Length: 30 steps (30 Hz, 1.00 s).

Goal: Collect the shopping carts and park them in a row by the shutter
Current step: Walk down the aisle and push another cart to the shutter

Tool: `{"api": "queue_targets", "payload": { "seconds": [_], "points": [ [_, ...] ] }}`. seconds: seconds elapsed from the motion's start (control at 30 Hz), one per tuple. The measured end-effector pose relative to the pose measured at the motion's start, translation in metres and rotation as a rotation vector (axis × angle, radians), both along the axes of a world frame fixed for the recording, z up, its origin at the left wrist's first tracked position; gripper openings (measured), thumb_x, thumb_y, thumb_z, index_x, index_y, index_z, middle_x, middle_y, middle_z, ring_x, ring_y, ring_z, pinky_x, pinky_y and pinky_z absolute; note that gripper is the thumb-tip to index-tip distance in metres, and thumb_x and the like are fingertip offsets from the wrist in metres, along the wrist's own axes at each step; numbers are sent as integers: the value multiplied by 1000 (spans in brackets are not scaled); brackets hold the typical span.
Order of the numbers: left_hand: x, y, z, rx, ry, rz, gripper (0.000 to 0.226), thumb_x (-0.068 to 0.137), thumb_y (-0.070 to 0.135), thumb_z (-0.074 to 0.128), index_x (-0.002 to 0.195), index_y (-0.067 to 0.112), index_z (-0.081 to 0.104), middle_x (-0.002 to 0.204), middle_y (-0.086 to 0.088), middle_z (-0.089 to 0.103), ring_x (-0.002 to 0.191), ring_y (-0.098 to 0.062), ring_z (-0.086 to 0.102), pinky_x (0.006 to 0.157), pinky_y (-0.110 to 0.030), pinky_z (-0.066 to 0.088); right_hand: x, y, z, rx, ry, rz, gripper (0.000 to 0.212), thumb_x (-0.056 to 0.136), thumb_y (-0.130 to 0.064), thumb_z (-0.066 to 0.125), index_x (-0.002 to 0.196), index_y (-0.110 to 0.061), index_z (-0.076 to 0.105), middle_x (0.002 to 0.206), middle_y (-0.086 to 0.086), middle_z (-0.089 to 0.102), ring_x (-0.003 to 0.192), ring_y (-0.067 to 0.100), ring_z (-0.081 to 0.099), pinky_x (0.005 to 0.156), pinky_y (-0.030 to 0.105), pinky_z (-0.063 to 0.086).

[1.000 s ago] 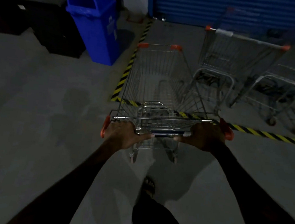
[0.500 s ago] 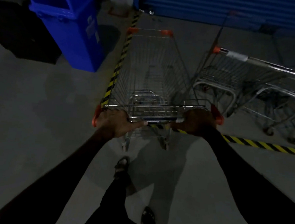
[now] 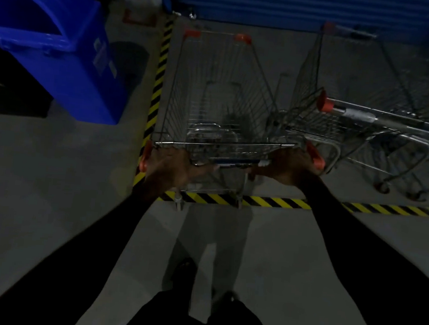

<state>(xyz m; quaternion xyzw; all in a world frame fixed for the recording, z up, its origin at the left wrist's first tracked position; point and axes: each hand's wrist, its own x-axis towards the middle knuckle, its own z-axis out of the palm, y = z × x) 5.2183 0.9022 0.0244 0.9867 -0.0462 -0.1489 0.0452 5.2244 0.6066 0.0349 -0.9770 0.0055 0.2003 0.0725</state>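
Risk, right side: your cart [image 3: 221,106] runs just beside the parked cart [image 3: 367,118]; drift right and the baskets will likely scrape or lock, most likely near the orange handle cap [image 3: 326,104].
Risk, left side: a leftward swerve puts the wheels over the striped floor tape [image 3: 159,79] and toward the blue bin [image 3: 62,53].
Risk, ahead: push too hard and the nose may strike the shutter [image 3: 299,6].
Grip, left: your left hand [image 3: 167,167] is curled round the handle bar [image 3: 230,162] at its left end.
Grip, right: your right hand [image 3: 289,166] is clamped on the same bar at its right end.
Location: inside the taped bay, rear wheels at the near tape line, leftmost in the row.
Heading: nose toward the shutter, handle toward you.
Long axis: runs from you to the shutter, roughly parallel to the left tape; the parked cart looks slightly skewed to it.
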Motion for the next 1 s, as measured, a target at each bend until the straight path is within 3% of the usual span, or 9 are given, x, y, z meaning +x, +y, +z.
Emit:
{"api": "queue_targets", "payload": {
  "seconds": [0.1,0.23,0.4,0.53,0.6,0.67,0.73,0.8,1.0],
  "points": [
    [25,0,0,-9,12,21,102,71,109,28,113,30,77,115,3,77,117,-21,68,107,-46,45,25,0,-11,-54,-47,2,84,64,-108,35,77,-35,73,89,-9,73,98,16,69,83,31,49],
    [43,-4,5,-15,55,17,115,64,114,21,126,32,74,130,-2,74,127,-27,64,106,-46,43,40,-9,-23,11,-110,2,115,43,-117,9,92,-39,78,97,-7,76,100,16,70,88,37,53],
    [35,-16,17,6,53,-8,89,85,96,33,118,26,78,131,-6,73,129,-28,62,114,-46,35,33,-18,-33,44,-235,-11,93,58,-112,28,84,-36,76,96,-7,76,109,21,69,111,56,41],
    [30,-27,2,-84,-135,-86,72,90,88,42,95,23,73,95,-8,78,97,-35,74,84,-45,52,8,-35,-30,139,-507,24,51,83,-76,64,85,-26,78,99,-1,77,111,27,70,119,54,32],
    [29,-43,-6,-159,-189,-190,59,86,79,45,97,25,67,92,-7,74,90,-36,72,73,-43,55,-11,-47,-19,282,-590,-51,28,86,-47,79,97,-21,79,117,7,75,123,32,64,118,54,39],
    [26,-69,-9,-176,-226,-289,55,87,67,49,111,22,69,106,-7,73,100,-37,67,80,-45,55,-34,-60,-8,339,-595,-154,29,90,-43,74,112,-25,75,143,7,64,125,29,62,97,41,53],
    [22,-101,-8,-197,-256,-386,53,88,58,50,117,19,71,116,-9,72,107,-37,64,89,-47,53,-56,-75,-8,278,-563,-268,40,95,-51,66,127,-27,69,137,4,64,113,28,66,82,38,55],
    [18,-132,-10,-264,-242,-460,56,92,59,46,116,16,72,119,-11,71,111,-38,64,94,-48,51,-77,-91,-7,240,-485,-407,46,97,-58,63,128,-25,67,123,4,66,110,30,66,85,43,55],
    [6,-211,-3,-400,-179,-726,64,91,63,48,123,15,75,122,-10,73,113,-38,68,90,-52,59,-136,-122,17,165,-492,-690,47,102,-58,58,131,-22,65,123,3,64,111,28,63,87,42,54]
  ]
}}
